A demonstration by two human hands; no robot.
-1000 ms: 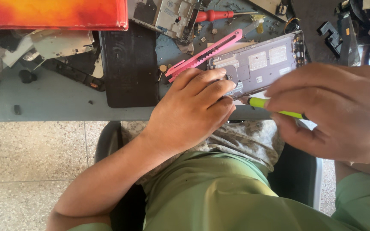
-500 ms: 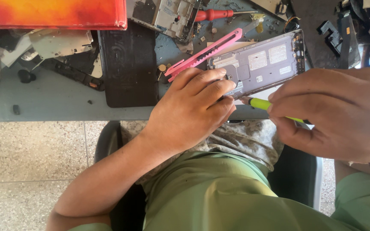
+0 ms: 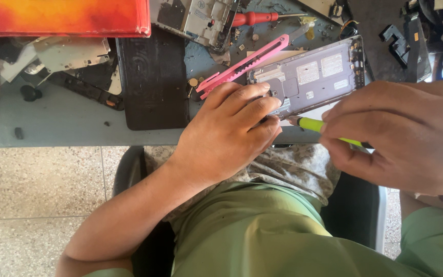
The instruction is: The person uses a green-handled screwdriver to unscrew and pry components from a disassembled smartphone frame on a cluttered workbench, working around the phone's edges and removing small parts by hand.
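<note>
Opened phone [image 3: 311, 77]: near front edge of worktop [image 3: 67, 125]. Left hand [image 3: 226, 131]: fingers pressed on phone's near end. Right hand [image 3: 401, 136]: grip closed on green screwdriver [image 3: 316, 125], tip at phone. Pink cutter [image 3: 244, 64] just behind.

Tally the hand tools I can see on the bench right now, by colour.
Pink: 1, the utility knife beside the opened phone
Red: 1, the red-handled screwdriver
Yellow-green: 1, the screwdriver in the right hand
Total: 3
</note>
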